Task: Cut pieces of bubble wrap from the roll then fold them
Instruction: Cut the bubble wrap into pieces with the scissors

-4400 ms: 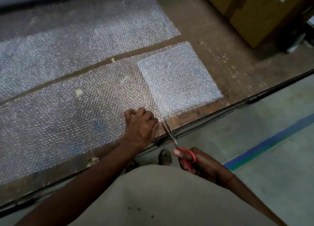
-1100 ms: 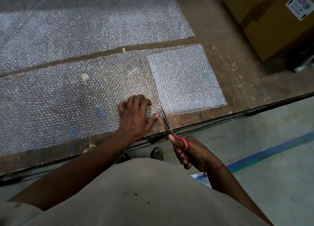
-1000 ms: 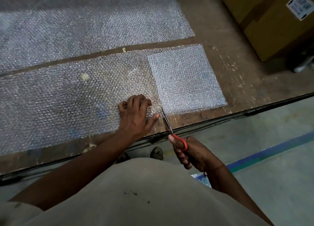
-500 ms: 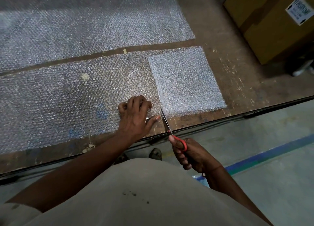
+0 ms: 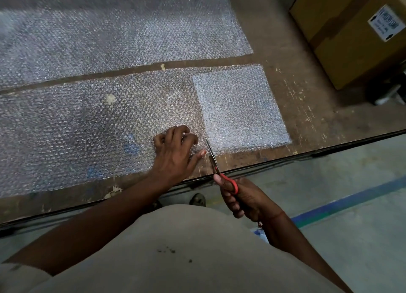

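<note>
A long bubble wrap strip [image 5: 87, 125] lies flat along the table's near side. Its right end is a whiter, doubled square [image 5: 239, 110]. My left hand [image 5: 175, 154] sits on the strip just left of that square, fingers curled and clawing the wrap, thumb stretched toward the blades. My right hand [image 5: 239, 198] grips red-handled scissors [image 5: 214, 160] below the table edge. The blades point up into the strip's near edge, along the square's left side. A wider bubble wrap sheet [image 5: 123, 35] from the roll lies behind the strip.
The worn brown table [image 5: 296, 108] ends at a dark metal edge [image 5: 329, 145] close to my body. A cardboard box [image 5: 351, 33] stands at the table's far right. Grey floor with a blue line [image 5: 351, 200] lies to the right.
My left fingers have curled tighter and bunched the wrap a little. The scissors stay at the strip's near edge, barely shifted.
</note>
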`<state>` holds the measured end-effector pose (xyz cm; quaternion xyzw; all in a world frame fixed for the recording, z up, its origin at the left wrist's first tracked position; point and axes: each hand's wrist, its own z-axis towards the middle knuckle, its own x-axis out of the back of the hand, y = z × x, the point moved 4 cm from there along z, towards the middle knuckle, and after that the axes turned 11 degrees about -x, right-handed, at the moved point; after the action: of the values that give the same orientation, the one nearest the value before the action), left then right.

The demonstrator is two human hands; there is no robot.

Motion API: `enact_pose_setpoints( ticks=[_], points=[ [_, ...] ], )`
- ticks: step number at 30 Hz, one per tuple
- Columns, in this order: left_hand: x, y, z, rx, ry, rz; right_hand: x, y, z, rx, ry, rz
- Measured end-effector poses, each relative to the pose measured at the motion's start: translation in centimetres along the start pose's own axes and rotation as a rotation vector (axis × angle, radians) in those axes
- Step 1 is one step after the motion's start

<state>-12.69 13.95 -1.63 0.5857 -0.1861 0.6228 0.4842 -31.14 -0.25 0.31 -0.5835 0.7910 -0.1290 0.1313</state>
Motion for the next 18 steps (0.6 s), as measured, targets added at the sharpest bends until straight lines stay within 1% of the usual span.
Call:
enact_pose_setpoints(
  ticks=[11,18],
  points=[
    [0.1,0.0,0.1,0.008,-0.014,0.007,-0.7,-0.9,0.3,-0.032,0.007,0.041],
    [0.2,0.0,0.1,0.001,-0.005,-0.007,-0.7,-1.9,0.3,-0.033,0.015,0.018]
  ],
)
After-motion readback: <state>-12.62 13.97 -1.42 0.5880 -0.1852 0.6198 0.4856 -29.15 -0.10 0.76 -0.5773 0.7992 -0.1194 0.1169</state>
